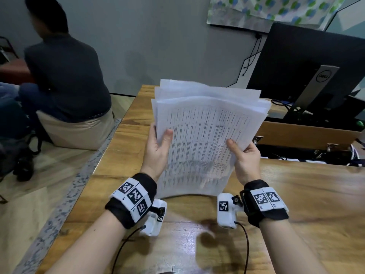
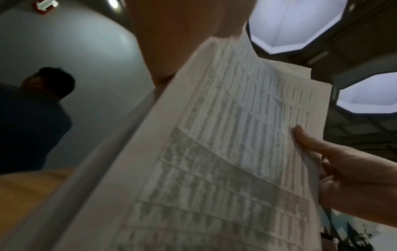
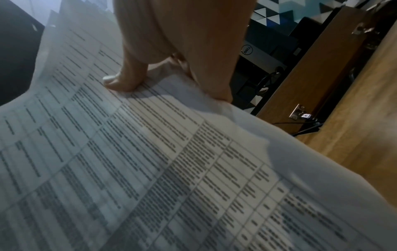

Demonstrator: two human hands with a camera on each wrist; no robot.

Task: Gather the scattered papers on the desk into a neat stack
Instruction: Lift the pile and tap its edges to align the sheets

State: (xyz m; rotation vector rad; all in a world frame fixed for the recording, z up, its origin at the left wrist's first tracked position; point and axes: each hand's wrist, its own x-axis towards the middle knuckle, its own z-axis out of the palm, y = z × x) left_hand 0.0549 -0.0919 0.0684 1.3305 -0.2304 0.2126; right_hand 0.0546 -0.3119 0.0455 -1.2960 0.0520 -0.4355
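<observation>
Left hand [image 1: 158, 148] and right hand [image 1: 245, 158] each grasp a side edge of the papers [image 1: 203, 139], thumbs pressed on the top sheet, fingers behind. The papers, thin white sheets printed with ruled tables of fine text, are held raised above the table [image 1: 296, 204], bowed, with far edges fanned and uneven. The table is varnished wood with visible grain. At far right stands a black monitor [image 1: 308, 62] on a grey stand. At far left a person [image 1: 65, 76] sits, back turned.
</observation>
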